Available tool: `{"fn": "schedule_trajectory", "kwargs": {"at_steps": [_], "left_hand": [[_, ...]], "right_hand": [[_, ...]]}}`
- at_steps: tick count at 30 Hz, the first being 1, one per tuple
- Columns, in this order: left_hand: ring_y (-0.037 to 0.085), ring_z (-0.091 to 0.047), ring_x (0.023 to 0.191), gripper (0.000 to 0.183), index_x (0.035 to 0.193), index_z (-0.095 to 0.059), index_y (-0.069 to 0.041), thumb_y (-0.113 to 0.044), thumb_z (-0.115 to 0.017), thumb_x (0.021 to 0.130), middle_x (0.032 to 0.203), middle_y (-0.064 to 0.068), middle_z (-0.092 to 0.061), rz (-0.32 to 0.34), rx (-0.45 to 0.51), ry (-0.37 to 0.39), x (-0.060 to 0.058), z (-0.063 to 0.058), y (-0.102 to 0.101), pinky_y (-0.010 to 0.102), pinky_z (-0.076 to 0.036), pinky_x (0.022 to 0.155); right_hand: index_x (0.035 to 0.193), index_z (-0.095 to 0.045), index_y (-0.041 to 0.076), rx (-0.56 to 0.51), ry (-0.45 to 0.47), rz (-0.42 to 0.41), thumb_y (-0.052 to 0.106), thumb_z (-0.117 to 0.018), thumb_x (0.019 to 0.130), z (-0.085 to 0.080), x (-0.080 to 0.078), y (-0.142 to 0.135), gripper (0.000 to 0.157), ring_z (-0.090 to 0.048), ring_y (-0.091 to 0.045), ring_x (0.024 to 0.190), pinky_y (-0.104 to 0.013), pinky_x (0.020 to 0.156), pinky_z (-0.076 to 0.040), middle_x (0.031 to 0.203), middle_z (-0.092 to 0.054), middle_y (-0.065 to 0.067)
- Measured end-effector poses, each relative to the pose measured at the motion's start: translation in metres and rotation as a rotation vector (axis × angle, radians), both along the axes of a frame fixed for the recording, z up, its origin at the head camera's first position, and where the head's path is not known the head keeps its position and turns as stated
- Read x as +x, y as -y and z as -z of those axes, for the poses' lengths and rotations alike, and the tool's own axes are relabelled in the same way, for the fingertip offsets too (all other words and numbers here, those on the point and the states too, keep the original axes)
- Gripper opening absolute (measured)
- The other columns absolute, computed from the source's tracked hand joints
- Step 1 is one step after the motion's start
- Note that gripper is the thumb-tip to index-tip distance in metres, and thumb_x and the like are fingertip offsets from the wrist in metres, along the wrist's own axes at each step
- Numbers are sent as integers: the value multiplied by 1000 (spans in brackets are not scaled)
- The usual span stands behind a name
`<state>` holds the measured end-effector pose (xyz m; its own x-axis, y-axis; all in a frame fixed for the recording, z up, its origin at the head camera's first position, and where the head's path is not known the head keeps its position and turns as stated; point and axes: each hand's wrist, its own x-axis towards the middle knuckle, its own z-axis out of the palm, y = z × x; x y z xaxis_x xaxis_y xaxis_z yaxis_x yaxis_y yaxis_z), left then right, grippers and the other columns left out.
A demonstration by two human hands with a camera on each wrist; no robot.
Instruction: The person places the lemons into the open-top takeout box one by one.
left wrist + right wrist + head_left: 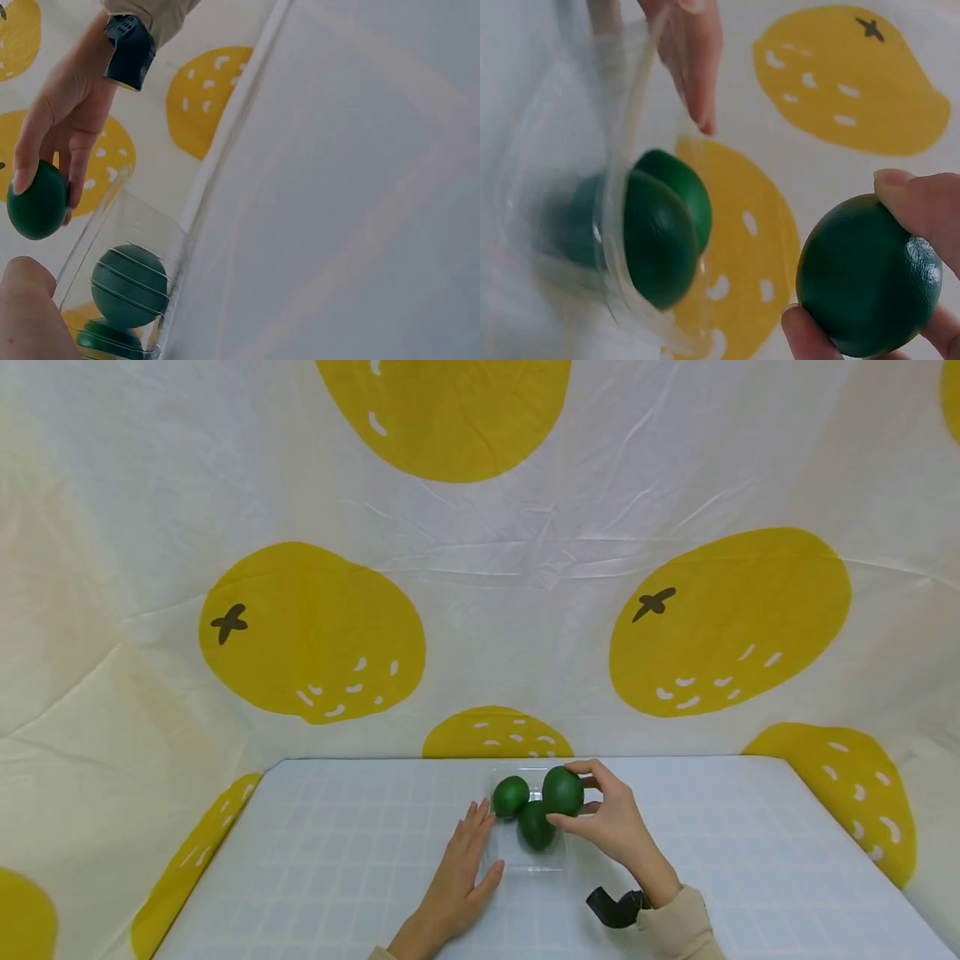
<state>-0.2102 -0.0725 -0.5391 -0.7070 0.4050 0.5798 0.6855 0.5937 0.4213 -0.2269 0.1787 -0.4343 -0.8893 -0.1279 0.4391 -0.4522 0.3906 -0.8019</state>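
Note:
My right hand (615,818) pinches a smooth dark green lime (562,791) between thumb and fingers, raised above the right side of a clear plastic container (504,853). Two more limes, one at the back left (512,796) and one nearer the middle (536,831), lie inside the container. With fingers straight, my left hand (461,877) stays along its left side, fingertips right at the wall. In the right wrist view the held lime (870,277) hangs outside the container's rim, apart from the other limes.
A black wrist camera (617,907) is strapped at my right wrist, close over the pale checked table (337,852). Behind the table hangs a white cloth (517,635) printed with large yellow fruits. The table's far edge runs just beyond the container.

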Motion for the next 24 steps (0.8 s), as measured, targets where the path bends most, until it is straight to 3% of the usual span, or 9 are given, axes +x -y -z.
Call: {"fn": "schedule_trajectory", "kwargs": {"at_steps": [7,13,19,24], "left_hand": [[30,-16,142,63,147,-28,-6,-35,-47,95,157,3,-14,-9,-14,11,0,0,-2,47,-16,111],[31,-17,142,63,147,-29,-6,-35,-48,95,156,8,-18,-3,-10,-4,-1,2,-3,51,-20,110],[29,-17,142,64,148,-28,-8,-36,-48,94,156,6,-17,-28,-26,9,-1,2,-1,52,-22,110],[29,-16,142,64,148,-28,-8,-36,-48,94,157,2,-14,-30,-31,7,0,0,0,53,-23,110]], "right_hand": [[117,-55,3,-34,46,-108,7,-85,64,-12,16,24,61,-57,-35,99,-37,67,-57,119,-58,-12],[118,-55,2,2,42,-146,7,-85,65,-12,22,32,61,-58,-29,97,-35,68,-57,120,-58,-13],[122,-53,2,51,-52,-206,10,-86,65,15,10,36,66,-60,-27,98,-36,76,-56,121,-57,-13],[127,-54,11,142,-135,-214,24,-86,65,43,-2,38,71,-59,-19,103,-37,81,-53,125,-57,-1]]}}
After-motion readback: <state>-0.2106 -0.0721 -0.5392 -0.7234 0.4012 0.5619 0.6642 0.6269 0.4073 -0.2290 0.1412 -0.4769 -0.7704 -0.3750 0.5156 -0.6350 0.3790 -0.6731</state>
